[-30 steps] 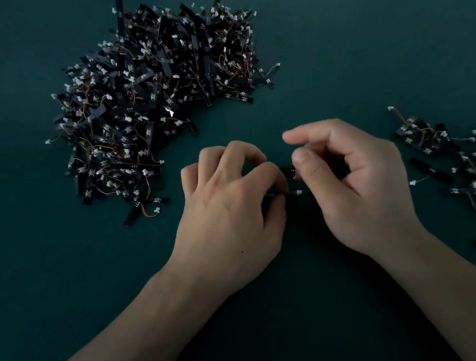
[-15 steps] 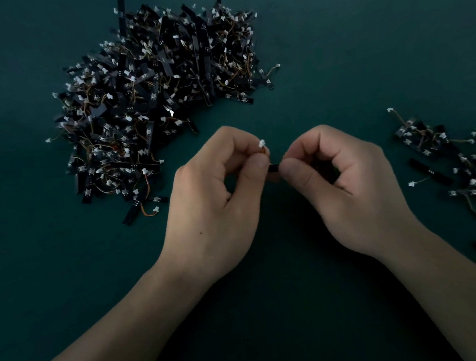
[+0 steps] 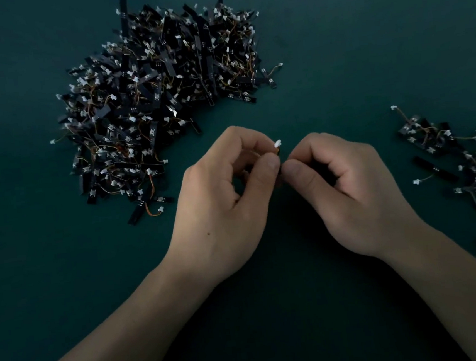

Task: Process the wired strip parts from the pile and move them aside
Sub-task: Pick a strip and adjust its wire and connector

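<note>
We see both hands meeting over the middle of the dark green table [image 3: 362, 37], thumbs nearly touching. Our left hand [image 3: 222, 211] is curled, thumb pressed against the forefinger, pinching one strip part [image 3: 278, 147] at its top; a small white connector sticks up just above the thumb tip. Our right hand [image 3: 346, 196] is curled the same way, thumb and forefinger closed on the same part from the other side. Most of the part is hidden between the fingers, so we cannot tell how the strip itself lies; only the white tip and a sliver of dark body show.

The pile [image 3: 159, 100] of black strips with thin orange wires and white connectors lies toward the far left of the table, well apart from the hands, with a few loose pieces trailing off its near edge. A smaller, thinner scatter of done parts [image 3: 461, 158] lies at the right edge, partly cut off by the frame, with single pieces spread toward the near right corner. Both forearms come in from the near edge.
</note>
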`<state>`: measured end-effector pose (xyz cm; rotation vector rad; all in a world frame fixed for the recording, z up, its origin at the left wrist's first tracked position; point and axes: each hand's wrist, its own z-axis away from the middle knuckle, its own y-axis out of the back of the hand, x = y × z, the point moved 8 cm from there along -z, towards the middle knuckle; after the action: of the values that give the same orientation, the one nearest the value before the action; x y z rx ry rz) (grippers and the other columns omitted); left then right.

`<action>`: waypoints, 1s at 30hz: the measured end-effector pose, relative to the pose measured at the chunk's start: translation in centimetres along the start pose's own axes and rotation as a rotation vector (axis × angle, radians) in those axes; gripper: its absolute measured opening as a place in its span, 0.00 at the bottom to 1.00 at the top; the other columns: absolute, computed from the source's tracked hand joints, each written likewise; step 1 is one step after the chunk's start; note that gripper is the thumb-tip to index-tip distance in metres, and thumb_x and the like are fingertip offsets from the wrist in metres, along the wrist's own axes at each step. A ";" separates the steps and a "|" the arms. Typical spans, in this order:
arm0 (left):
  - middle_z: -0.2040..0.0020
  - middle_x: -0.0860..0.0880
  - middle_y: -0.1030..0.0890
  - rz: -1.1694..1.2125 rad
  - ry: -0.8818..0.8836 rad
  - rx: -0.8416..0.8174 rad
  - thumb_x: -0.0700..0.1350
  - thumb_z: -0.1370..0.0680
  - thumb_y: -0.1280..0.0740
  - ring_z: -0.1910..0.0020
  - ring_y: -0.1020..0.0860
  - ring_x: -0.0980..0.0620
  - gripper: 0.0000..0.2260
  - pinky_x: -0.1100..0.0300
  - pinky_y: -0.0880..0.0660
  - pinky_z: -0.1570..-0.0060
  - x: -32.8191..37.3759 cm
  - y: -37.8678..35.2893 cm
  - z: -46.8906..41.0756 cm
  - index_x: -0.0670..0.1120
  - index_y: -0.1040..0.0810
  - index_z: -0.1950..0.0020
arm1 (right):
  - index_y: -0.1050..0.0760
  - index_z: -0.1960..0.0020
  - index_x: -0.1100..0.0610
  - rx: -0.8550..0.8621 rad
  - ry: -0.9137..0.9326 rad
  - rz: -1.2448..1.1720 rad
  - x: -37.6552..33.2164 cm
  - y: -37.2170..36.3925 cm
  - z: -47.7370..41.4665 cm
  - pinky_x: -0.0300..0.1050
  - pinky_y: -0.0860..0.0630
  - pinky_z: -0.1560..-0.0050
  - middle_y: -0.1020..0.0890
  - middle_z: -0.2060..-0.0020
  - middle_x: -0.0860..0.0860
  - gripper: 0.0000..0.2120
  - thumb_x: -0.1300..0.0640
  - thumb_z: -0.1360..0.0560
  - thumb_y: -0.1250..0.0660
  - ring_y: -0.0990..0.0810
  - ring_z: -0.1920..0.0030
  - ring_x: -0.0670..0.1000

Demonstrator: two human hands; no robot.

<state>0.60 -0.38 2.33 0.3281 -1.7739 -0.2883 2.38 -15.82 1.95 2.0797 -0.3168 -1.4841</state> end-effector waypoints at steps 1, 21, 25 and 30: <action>0.61 0.58 0.17 -0.002 0.020 -0.011 0.46 0.17 0.34 0.64 0.20 0.55 0.04 0.67 0.29 0.64 -0.1 -0.1 0.0 0.53 0.20 0.49 | 0.23 0.55 0.44 0.007 0.011 -0.026 -0.2 0.1 0.0 0.37 0.30 0.65 0.21 0.65 0.44 0.08 0.47 0.18 0.35 0.21 0.62 0.48; 0.70 0.46 0.24 0.002 0.029 -0.119 0.42 0.17 0.33 0.73 0.31 0.52 0.10 0.63 0.35 0.73 0.0 -0.6 0.1 0.51 0.22 0.57 | 0.19 0.58 0.55 0.049 0.016 -0.146 0.1 0.5 0.1 0.36 0.32 0.68 0.22 0.69 0.48 0.11 0.56 0.20 0.35 0.24 0.68 0.49; 0.70 0.47 0.24 -0.009 0.023 -0.122 0.43 0.18 0.34 0.74 0.30 0.51 0.09 0.62 0.35 0.74 0.0 -0.8 0.1 0.51 0.22 0.58 | 0.20 0.60 0.56 0.040 0.012 -0.140 0.2 0.4 0.1 0.40 0.31 0.70 0.22 0.70 0.49 0.12 0.56 0.20 0.35 0.25 0.69 0.51; 0.70 0.46 0.24 0.000 0.020 -0.112 0.43 0.18 0.34 0.73 0.30 0.50 0.09 0.62 0.35 0.74 0.1 -0.7 0.1 0.51 0.22 0.59 | 0.21 0.61 0.56 0.030 0.026 -0.141 -0.1 0.4 0.2 0.43 0.32 0.71 0.24 0.71 0.50 0.13 0.53 0.21 0.37 0.27 0.71 0.51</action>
<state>0.51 -1.05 2.18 0.2505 -1.7305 -0.3813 2.25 -16.17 2.24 2.1817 -0.1867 -1.5399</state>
